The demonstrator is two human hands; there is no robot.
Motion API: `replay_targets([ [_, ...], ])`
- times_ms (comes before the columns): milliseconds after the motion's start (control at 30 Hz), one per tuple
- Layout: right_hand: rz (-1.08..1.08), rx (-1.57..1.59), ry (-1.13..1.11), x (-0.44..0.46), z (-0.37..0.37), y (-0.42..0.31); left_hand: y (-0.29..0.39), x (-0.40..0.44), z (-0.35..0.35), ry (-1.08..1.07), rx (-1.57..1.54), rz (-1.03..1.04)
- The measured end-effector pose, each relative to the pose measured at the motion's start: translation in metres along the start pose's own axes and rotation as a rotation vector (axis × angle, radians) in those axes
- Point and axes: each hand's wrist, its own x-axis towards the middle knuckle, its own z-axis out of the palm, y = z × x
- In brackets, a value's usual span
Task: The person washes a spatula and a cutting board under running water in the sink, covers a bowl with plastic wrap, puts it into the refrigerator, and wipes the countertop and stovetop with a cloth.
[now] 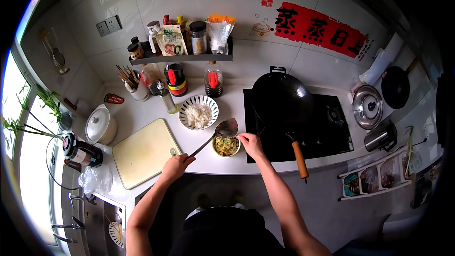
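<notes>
My left hand (176, 166) is closed round the handle of a metal ladle (226, 127), whose bowl is over the back edge of a small bowl of mixed chopped food (226, 146). At that bowl's back right, my right hand (250, 143) is closed with its fingertips near the ladle; a thin pale thing shows at the fingertips, too small to name. Behind and to the left stands a striped bowl of white rice (198, 113). A pale cutting board (144, 154) lies left of my left hand.
A black wok (283, 98) with a wooden handle sits on the black stove (327, 135) at the right. Sauce bottles (176, 80) stand under a wall shelf (185, 58). At the left are a white lidded pot (100, 124), a kettle (81, 150) and the sink (97, 218).
</notes>
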Motion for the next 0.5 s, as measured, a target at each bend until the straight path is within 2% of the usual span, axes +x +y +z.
replay_targets([
  [167, -0.003, 0.062, 0.003, -0.008, -0.003, -0.002, 0.003, 0.002, 0.001, 0.002, -0.011, -0.034],
  [233, 0.035, 0.216, 0.054, -0.001, -0.011, -0.009, 0.001, 0.002, 0.003, -0.001, -0.001, -0.034],
  [500, 0.021, 0.228, 0.012, 0.006, -0.005, -0.006, 0.008, 0.0, 0.005, 0.013, -0.021, 0.0],
])
